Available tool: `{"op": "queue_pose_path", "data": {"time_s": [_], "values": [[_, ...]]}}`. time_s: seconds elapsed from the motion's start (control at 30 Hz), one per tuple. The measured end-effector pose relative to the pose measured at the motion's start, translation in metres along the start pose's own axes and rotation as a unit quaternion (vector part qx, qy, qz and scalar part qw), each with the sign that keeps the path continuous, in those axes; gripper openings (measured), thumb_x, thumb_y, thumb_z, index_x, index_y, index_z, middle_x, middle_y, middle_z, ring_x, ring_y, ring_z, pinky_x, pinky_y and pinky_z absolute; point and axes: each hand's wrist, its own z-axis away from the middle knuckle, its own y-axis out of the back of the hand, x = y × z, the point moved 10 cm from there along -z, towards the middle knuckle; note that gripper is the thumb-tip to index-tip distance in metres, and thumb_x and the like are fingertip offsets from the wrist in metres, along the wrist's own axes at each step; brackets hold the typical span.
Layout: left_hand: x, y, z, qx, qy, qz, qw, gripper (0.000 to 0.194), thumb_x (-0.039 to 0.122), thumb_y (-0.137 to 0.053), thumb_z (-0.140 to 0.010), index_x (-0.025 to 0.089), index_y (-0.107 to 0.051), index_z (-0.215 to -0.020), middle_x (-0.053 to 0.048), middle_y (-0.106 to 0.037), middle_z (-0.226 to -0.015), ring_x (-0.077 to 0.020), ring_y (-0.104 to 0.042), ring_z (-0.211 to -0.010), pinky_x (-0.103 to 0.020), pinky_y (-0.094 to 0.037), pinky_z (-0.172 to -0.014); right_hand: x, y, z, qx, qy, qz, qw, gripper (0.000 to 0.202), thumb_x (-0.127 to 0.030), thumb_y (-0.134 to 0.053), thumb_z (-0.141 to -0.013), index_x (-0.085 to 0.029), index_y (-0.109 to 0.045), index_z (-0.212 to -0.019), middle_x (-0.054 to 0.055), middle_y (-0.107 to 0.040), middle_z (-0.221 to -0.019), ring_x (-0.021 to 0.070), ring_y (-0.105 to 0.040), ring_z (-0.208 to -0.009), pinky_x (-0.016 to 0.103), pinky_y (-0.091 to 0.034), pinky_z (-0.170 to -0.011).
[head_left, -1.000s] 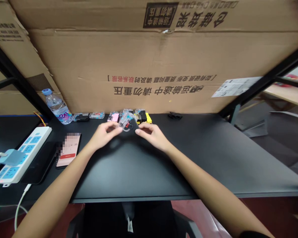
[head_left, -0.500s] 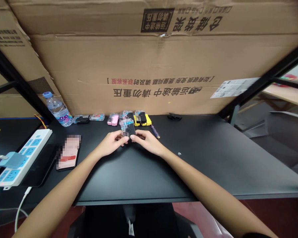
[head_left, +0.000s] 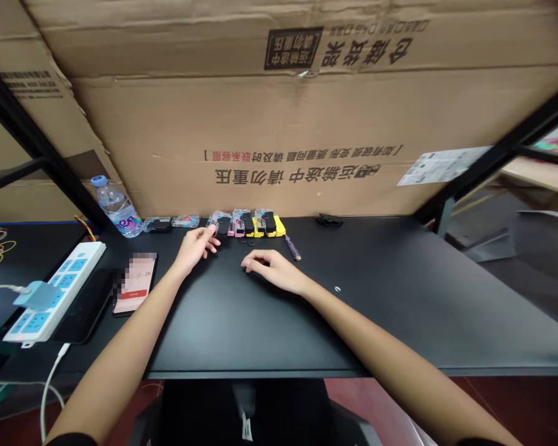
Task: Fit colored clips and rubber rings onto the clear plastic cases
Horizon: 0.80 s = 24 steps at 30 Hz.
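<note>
My left hand (head_left: 196, 249) is at the back row, its index fingertip at the left edge of a clear-and-black cased device (head_left: 222, 224). Its other fingers hang apart below. That device lies on or against a pink piece, mostly hidden. My right hand (head_left: 276, 271) rests on the desk with its fingers loosely curled, and nothing shows in it. Beside the first device are another clear-and-black device (head_left: 243, 221) and a third one (head_left: 265, 220), with a yellow piece (head_left: 279, 227) showing at the right. Two tiny dark rings (head_left: 247, 243) lie in front.
A purple screwdriver-like tool (head_left: 292, 247), a black clip-like piece (head_left: 329, 220) and a small white bit (head_left: 337, 288) lie rightward. At left are a water bottle (head_left: 121, 210), a phone (head_left: 137, 285), a power strip (head_left: 58, 291) and a black slab (head_left: 86, 310). Cardboard (head_left: 260, 118) walls the back.
The device held between both hands has moved to the back row at left. My left hand has moved left with it; my right hand has come off it and stays near the middle.
</note>
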Motion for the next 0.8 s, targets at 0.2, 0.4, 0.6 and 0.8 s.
{"op": "queue_pose_path", "data": {"time_s": [0.2,0.4,0.6,0.8], "values": [[-0.007,-0.006,-0.009,0.018,-0.007,-0.041,0.999,0.061,0.075,-0.065,-0.092,0.015,-0.069,-0.084,-0.013,-0.078,-0.079,-0.0164,-0.070,-0.056,-0.023,-0.046,-0.044,0.000,-0.005,-0.001,-0.006,0.011,0.007,1.000,0.037,-0.051,-0.058,-0.102,-0.019,-0.074,-0.091,0.007,-0.078,-0.094,0.0239,-0.069,-0.091,0.037,-0.051,-0.089],[0.002,0.002,-0.003,0.045,-0.051,-0.124,0.990,0.056,0.067,-0.053,-0.101,0.017,-0.067,-0.079,-0.006,-0.070,-0.067,-0.0161,-0.065,-0.053,-0.027,-0.050,-0.054,-0.002,-0.005,-0.001,-0.001,0.020,0.006,1.000,0.038,-0.051,-0.058,-0.103,-0.019,-0.075,-0.092,0.006,-0.078,-0.093,0.0236,-0.071,-0.092,0.037,-0.052,-0.090],[0.031,0.023,0.011,0.126,-0.144,-0.236,0.953,0.016,0.034,-0.059,-0.098,0.023,-0.062,-0.088,-0.006,-0.071,-0.095,-0.0235,-0.068,-0.096,-0.037,-0.053,-0.096,0.000,-0.005,0.000,0.001,0.017,0.011,1.000,0.037,-0.052,-0.059,-0.102,-0.020,-0.074,-0.090,0.006,-0.078,-0.092,0.0227,-0.071,-0.090,0.037,-0.053,-0.089],[0.041,0.029,0.012,0.133,-0.199,-0.405,0.883,0.035,0.026,-0.049,-0.103,0.018,-0.062,-0.135,-0.018,-0.063,-0.152,-0.0351,-0.051,-0.148,-0.052,-0.042,-0.122,-0.007,0.030,0.001,0.102,0.057,0.044,0.992,0.031,-0.046,-0.060,-0.100,-0.020,-0.075,-0.092,0.007,-0.079,-0.093,0.0240,-0.072,-0.089,0.039,-0.055,-0.089]]}}
